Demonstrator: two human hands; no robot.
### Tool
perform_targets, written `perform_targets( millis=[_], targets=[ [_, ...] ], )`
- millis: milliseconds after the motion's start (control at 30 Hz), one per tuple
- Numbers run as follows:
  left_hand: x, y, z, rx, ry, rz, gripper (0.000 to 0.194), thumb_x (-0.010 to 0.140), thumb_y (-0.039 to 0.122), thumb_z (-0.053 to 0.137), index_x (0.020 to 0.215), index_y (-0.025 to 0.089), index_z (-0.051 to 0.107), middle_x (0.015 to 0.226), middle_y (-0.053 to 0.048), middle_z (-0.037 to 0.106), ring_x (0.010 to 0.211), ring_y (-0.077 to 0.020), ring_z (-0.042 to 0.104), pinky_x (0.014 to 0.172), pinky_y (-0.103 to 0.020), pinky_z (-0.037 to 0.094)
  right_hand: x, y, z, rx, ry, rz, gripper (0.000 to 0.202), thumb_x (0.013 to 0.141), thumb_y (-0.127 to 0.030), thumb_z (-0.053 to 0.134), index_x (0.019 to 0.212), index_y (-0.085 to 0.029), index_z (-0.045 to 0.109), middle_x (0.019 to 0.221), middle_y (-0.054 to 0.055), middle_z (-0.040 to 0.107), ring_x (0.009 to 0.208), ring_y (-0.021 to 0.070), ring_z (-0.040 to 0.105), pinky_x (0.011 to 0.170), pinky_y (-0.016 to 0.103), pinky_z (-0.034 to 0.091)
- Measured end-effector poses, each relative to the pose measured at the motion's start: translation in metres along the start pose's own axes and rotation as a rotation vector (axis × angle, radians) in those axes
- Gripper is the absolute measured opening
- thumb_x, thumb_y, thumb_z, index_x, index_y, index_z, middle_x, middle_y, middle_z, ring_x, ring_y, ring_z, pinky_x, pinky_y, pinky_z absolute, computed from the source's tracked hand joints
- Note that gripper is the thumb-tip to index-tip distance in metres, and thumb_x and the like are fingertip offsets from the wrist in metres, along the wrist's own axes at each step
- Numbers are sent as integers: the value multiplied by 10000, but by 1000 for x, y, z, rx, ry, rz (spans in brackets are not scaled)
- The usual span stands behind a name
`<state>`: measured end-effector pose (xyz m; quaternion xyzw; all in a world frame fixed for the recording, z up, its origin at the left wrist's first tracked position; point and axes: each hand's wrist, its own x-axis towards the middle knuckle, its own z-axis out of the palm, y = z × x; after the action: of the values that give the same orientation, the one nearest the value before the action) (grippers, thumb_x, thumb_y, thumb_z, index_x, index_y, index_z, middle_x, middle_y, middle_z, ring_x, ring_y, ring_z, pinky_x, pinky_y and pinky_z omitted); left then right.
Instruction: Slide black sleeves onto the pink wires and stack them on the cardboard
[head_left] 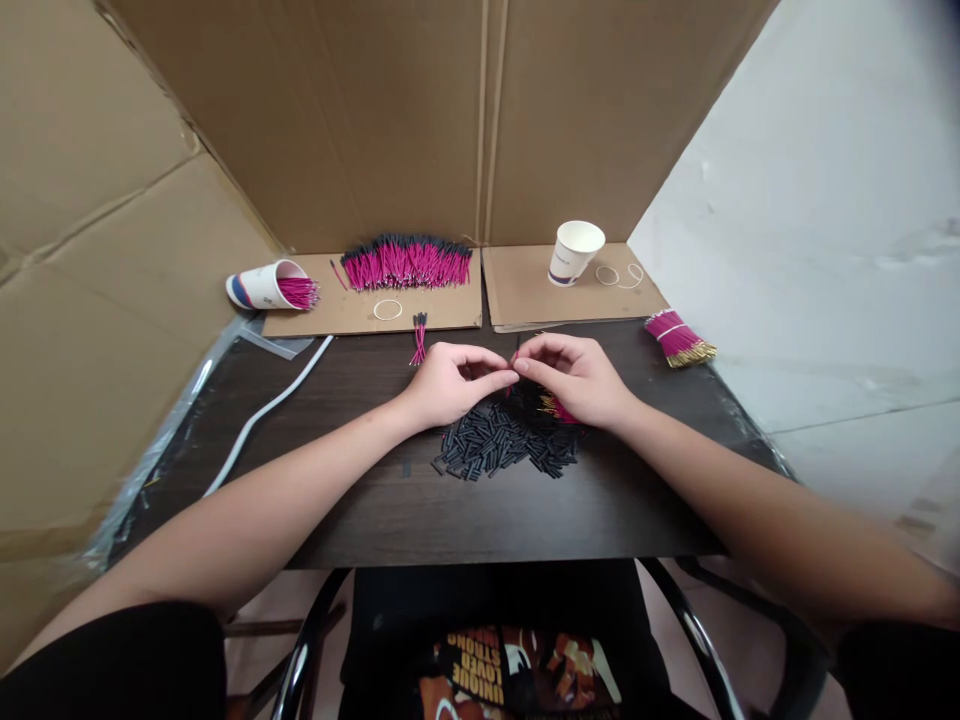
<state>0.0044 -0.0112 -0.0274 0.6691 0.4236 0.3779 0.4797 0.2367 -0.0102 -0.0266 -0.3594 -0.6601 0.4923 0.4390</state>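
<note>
Both hands meet above a heap of short black tubes (487, 440) on the dark table. My left hand (452, 383) is closed, thumb and forefinger pinched at a thin magenta wire (509, 385). My right hand (571, 375) pinches at the same spot, its fingertips touching those of the left; a dark tip rises between them. Fingers hide most of the wire. Loose magenta wires with gold ends (553, 406) lie partly under my right hand. Just beyond my left hand is a small group of black-capped magenta wires (419, 340).
On cardboard (450, 312) lie a wide row of black-capped wires (405, 264), a tipped cup of wires (259, 287), an upright cup (574, 252) and rubber bands (388, 310). A tied wire bundle (679, 338) is at right, a white cable (262, 412) at left.
</note>
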Motion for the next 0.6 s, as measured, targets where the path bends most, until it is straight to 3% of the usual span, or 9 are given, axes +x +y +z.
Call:
perform_targets(
  millis=[100, 267, 433, 600],
  targets=[
    [-1, 0, 1, 13, -1, 24, 299, 869, 453, 909, 983, 176, 907, 944, -84, 862, 798, -158, 740, 771, -292, 574, 0, 1, 1, -29, -9, -13, 334, 901, -525, 934, 971, -215, 835, 946, 62, 794, 858, 214, 704, 798, 388, 590],
    [-1, 2, -1, 88, 13, 39, 286, 912, 439, 842, 945, 158, 886, 872, -74, 842, 700, -131, 672, 675, -268, 514, 0, 7, 2, -57, -20, -2, 327, 952, -512, 866, 1043, -201, 823, 983, 79, 794, 860, 212, 698, 772, 381, 580],
    [7, 3, -18, 284, 226, -39, 241, 933, 349, 719, 896, 138, 829, 830, -76, 821, 713, -149, 697, 727, -292, 539, -4, 9, 1, -148, 38, -13, 289, 976, -449, 814, 1098, -188, 785, 927, 63, 745, 760, 178, 626, 664, 341, 507],
    [17, 11, -48, 680, 393, -200, 198, 887, 292, 677, 748, 172, 751, 768, -66, 776, 714, -176, 643, 776, -354, 480, -7, 7, -1, -348, 1, -137, 179, 998, -342, 741, 1092, -192, 763, 850, 20, 693, 658, 143, 499, 641, 348, 432]
  ],
)
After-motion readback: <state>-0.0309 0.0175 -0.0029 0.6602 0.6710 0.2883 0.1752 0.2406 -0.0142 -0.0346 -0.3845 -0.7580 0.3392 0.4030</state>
